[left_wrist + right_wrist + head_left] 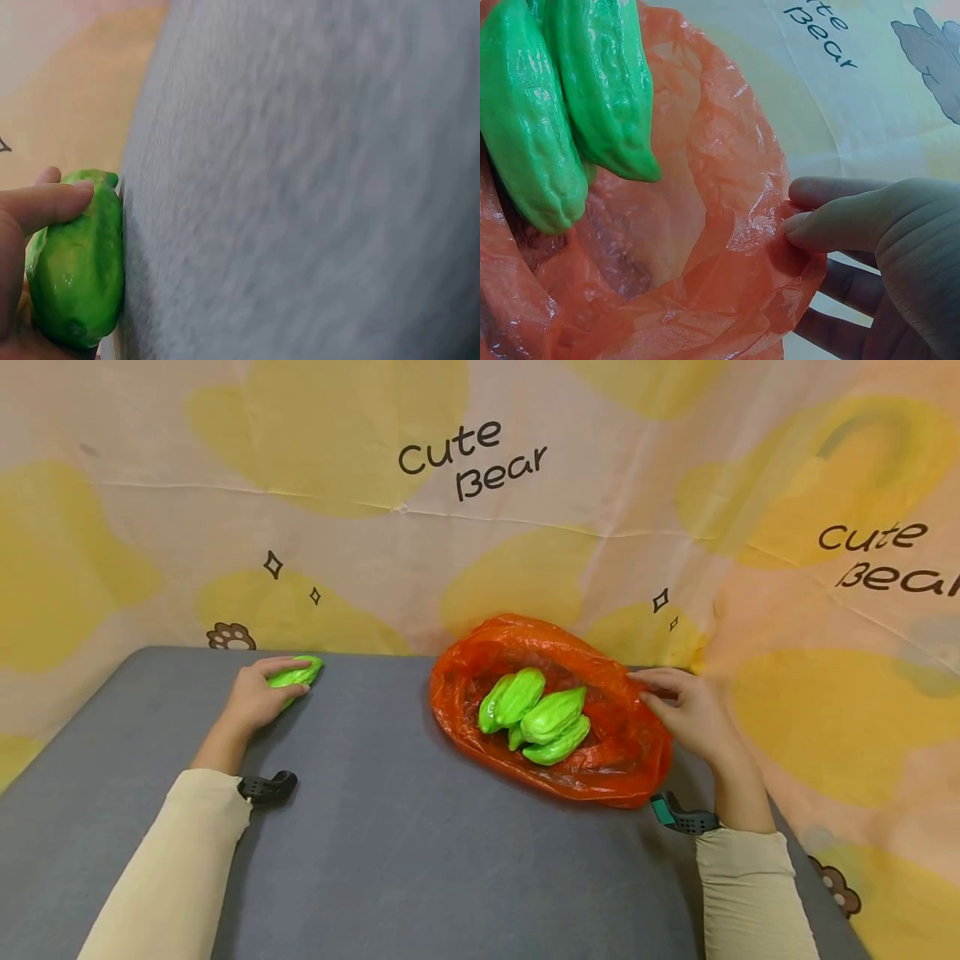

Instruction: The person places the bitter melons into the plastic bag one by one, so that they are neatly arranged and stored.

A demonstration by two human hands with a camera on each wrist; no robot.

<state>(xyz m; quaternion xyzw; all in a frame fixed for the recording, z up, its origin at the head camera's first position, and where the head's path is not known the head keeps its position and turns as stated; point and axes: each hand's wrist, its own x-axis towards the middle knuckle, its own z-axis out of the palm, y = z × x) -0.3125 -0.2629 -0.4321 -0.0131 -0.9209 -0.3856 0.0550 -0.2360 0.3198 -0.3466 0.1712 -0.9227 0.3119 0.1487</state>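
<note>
Near the table's back left, my left hand (258, 697) grips a bright green, ridged bitter melon (297, 674) with thumb and fingers on either side. In the left wrist view this bitter melon (79, 270) lies against the grey tabletop, and part of it is hidden by the hand. An orange-red plastic bag (480, 760) sits with its mouth spread wide, right of centre. Inside it lies a pile of several similar green bitter melons (553, 714). My right hand (693, 714) pinches the bag's right rim between thumb and forefinger, clearly seen in the right wrist view.
The grey table (375, 860) runs up to a hanging cloth (360, 568) with yellow patches and "Cute Bear" lettering, which stands behind and along the right side. A dark wrist strap (268, 787) is on the left wrist, another strap (686, 817) on the right.
</note>
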